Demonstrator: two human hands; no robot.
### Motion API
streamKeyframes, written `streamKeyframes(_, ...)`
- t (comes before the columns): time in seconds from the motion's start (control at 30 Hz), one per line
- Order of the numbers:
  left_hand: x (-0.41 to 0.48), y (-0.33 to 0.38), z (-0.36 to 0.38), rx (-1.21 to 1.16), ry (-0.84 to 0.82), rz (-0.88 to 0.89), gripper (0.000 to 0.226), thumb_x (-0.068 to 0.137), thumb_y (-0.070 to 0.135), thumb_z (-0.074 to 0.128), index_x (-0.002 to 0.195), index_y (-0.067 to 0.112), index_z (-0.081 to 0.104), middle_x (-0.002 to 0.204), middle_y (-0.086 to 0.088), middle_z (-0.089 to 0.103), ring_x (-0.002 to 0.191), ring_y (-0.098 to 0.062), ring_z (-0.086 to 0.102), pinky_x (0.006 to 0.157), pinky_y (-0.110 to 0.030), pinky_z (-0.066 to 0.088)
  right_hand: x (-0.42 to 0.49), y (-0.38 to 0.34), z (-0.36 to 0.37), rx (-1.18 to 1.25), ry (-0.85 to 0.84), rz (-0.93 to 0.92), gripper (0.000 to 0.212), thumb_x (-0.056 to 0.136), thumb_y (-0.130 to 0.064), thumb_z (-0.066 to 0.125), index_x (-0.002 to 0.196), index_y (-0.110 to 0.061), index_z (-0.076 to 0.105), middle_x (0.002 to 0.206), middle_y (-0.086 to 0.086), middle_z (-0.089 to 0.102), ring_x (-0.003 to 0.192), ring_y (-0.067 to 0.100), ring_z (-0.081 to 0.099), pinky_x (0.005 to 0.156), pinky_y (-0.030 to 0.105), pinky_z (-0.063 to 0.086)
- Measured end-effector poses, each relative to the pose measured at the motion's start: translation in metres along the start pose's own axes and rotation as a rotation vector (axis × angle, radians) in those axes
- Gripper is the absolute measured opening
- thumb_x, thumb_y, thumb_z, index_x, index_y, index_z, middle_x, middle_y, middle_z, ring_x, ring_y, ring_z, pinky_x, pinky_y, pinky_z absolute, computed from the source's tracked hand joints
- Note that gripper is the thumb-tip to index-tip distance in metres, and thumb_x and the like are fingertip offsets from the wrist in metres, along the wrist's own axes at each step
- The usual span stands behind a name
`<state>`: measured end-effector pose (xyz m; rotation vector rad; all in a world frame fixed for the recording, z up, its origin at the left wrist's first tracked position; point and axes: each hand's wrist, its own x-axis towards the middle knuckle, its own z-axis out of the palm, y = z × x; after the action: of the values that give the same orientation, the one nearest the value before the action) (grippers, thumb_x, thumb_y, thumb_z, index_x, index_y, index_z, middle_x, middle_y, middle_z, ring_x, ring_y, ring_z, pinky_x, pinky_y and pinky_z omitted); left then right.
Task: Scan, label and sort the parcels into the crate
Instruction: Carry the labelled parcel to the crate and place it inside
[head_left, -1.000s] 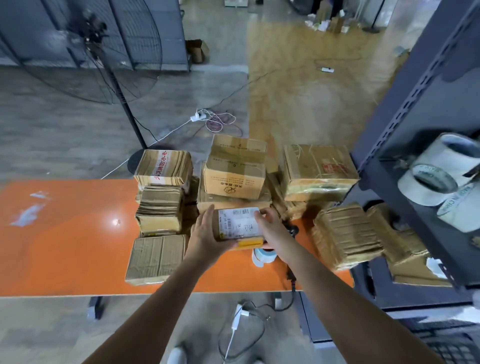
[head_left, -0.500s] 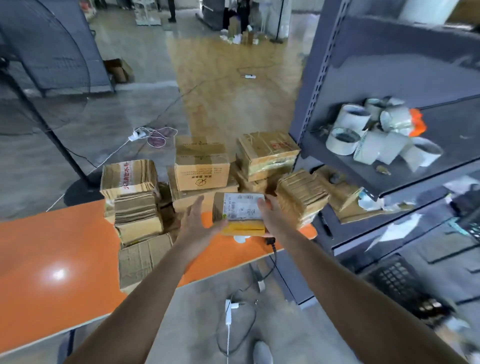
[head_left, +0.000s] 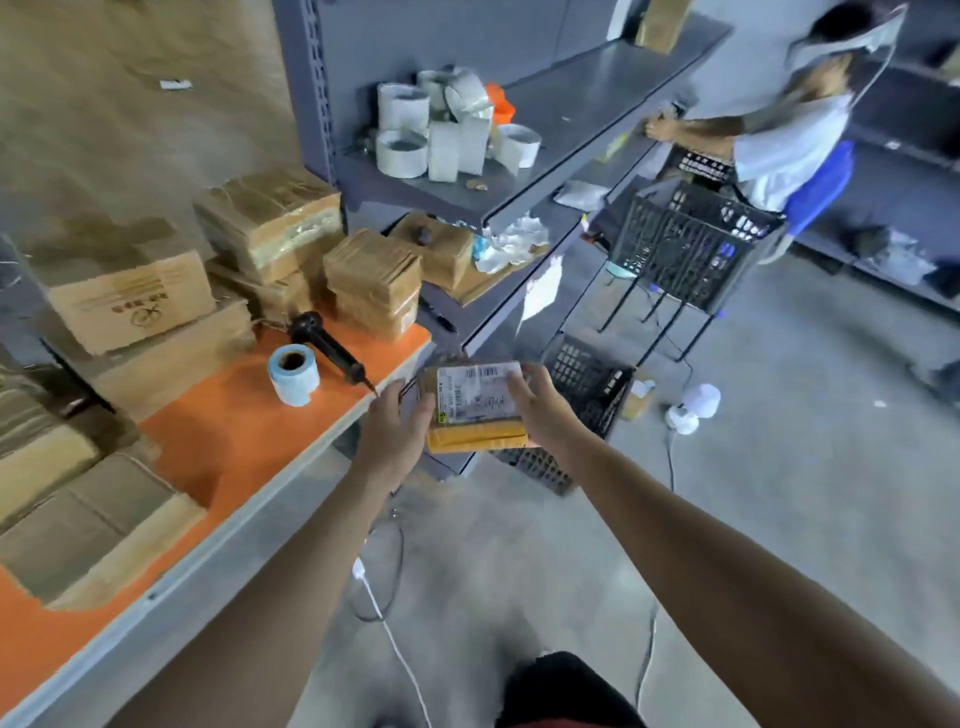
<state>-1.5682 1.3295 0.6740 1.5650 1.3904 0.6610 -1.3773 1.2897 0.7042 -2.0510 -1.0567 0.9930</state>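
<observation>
A small cardboard parcel (head_left: 475, 410) with a white barcode label on top is held in the air, off the right end of the orange table (head_left: 234, 441). My left hand (head_left: 397, 431) grips its left side and my right hand (head_left: 535, 410) grips its right side. Just beyond and below it a black plastic crate (head_left: 587, 384) sits on the floor. On the table lie a black handheld scanner (head_left: 324, 338) and a blue-white label roll (head_left: 293, 374). Several taped cardboard parcels (head_left: 270, 223) are stacked along the table.
A grey metal shelf unit (head_left: 550, 130) with tape rolls (head_left: 441, 135) stands right of the table. A second black crate (head_left: 691, 244) rests on a stand, and a person (head_left: 779, 130) works at the shelf beyond it. White cables (head_left: 395, 623) trail over the floor.
The parcel has been carried in both hands from above the table rightward, past its end toward the floor crate. The view has swung right, showing the shelf, crates and the other person.
</observation>
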Motion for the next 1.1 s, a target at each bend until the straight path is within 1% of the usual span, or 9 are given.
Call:
streamKeyframes(0.1, -0.003, 0.026, 0.040, 0.059, -0.047, 0.044, 0.053, 0.098, 0.049, 0.042, 0.136, 0.012, 0.046, 0.136, -0.011, 0.053, 0.126, -0.028, 0.049, 0.103, -0.046, 0.042, -0.015, 0.029, -0.040, 0.015, 0.070, 0.031, 0.050, 0.103, -0.050, 0.033, 0.143, -0.019, 0.037, 0.118, 0.009, 0.056, 0.097, 0.027, 0.055, 0.071, 0.031, 0.044)
streamKeyframes(0.23, -0.005, 0.056, 0.097, 0.076, -0.117, 0.044, 0.057, 0.095, 0.054, 0.039, 0.128, 0.009, 0.052, 0.128, -0.014, 0.057, 0.116, -0.031, 0.055, 0.096, -0.044, 0.046, -0.023, 0.070, -0.096, 0.082, 0.173, 0.037, 0.051, 0.103, -0.050, 0.036, 0.142, -0.017, 0.040, 0.120, 0.011, 0.057, 0.103, 0.028, 0.057, 0.090, 0.044, 0.050)
streamKeyframes(0.37, -0.014, 0.091, 0.175, 0.066, -0.148, 0.030, 0.065, 0.087, 0.062, 0.036, 0.118, 0.010, 0.058, 0.114, -0.009, 0.064, 0.108, -0.028, 0.059, 0.083, -0.035, 0.044, -0.025, 0.124, -0.163, 0.116, 0.210, 0.040, 0.049, 0.103, -0.050, 0.035, 0.139, -0.019, 0.042, 0.113, 0.005, 0.053, 0.105, 0.030, 0.057, 0.087, 0.045, 0.051)
streamKeyframes(0.47, -0.025, 0.123, 0.248, 0.102, -0.198, 0.028, 0.062, 0.089, 0.064, 0.035, 0.116, 0.014, 0.060, 0.113, -0.006, 0.065, 0.107, -0.027, 0.059, 0.087, -0.035, 0.045, -0.022, 0.175, -0.224, 0.132, 0.197, 0.071, 0.047, 0.103, -0.051, 0.033, 0.140, -0.024, 0.039, 0.121, 0.007, 0.052, 0.107, 0.032, 0.056, 0.086, 0.051, 0.054)
streamKeyframes(0.57, -0.037, 0.152, 0.327, 0.121, -0.177, 0.004, 0.065, 0.089, 0.066, 0.036, 0.118, 0.013, 0.060, 0.114, -0.003, 0.064, 0.112, -0.026, 0.057, 0.096, -0.039, 0.045, -0.015, 0.232, -0.291, 0.118, 0.125, 0.092, 0.045, 0.103, -0.052, 0.031, 0.141, -0.029, 0.036, 0.129, 0.010, 0.048, 0.113, 0.038, 0.054, 0.072, 0.059, 0.058)
streamKeyframes(0.67, -0.048, 0.179, 0.401, 0.202, -0.160, -0.037, 0.084, 0.077, 0.079, 0.026, 0.125, 0.018, 0.058, 0.125, -0.009, 0.062, 0.122, -0.033, 0.052, 0.104, -0.048, 0.040, -0.006, 0.280, -0.359, 0.117, 0.082, 0.074, 0.043, 0.103, -0.050, 0.031, 0.140, -0.029, 0.035, 0.136, 0.014, 0.047, 0.113, 0.039, 0.054, 0.061, 0.054, 0.060)
streamKeyframes(0.73, -0.059, 0.198, 0.437, 0.323, -0.131, -0.018, 0.078, 0.082, 0.073, 0.026, 0.132, 0.020, 0.053, 0.134, -0.011, 0.056, 0.127, -0.034, 0.047, 0.107, -0.049, 0.036, -0.006, 0.298, -0.398, 0.103, 0.052, 0.081, 0.041, 0.104, -0.048, 0.030, 0.140, -0.028, 0.034, 0.135, 0.015, 0.048, 0.112, 0.038, 0.055, 0.057, 0.048, 0.060)
streamKeyframes(0.9, -0.060, 0.238, 0.485, 0.503, -0.097, 0.057, 0.063, 0.097, 0.057, 0.035, 0.149, 0.023, 0.032, 0.150, -0.008, 0.033, 0.138, -0.029, 0.032, 0.108, -0.043, 0.031, 0.020, 0.314, -0.460, 0.104, 0.022, 0.097, 0.040, 0.104, -0.047, 0.032, 0.139, -0.029, 0.037, 0.123, 0.005, 0.048, 0.107, 0.036, 0.054, 0.069, 0.062, 0.057)
streamKeyframes(1.1, -0.014, 0.242, 0.500, 0.515, -0.031, -0.018, 0.063, 0.097, 0.056, 0.035, 0.148, 0.021, 0.032, 0.151, -0.010, 0.031, 0.138, -0.030, 0.031, 0.108, -0.046, 0.033, 0.090, 0.307, -0.483, 0.015, -0.044, 0.051, 0.045, 0.104, -0.047, 0.029, 0.145, -0.028, 0.035, 0.140, 0.013, 0.047, 0.104, 0.035, 0.056, 0.058, 0.047, 0.060)
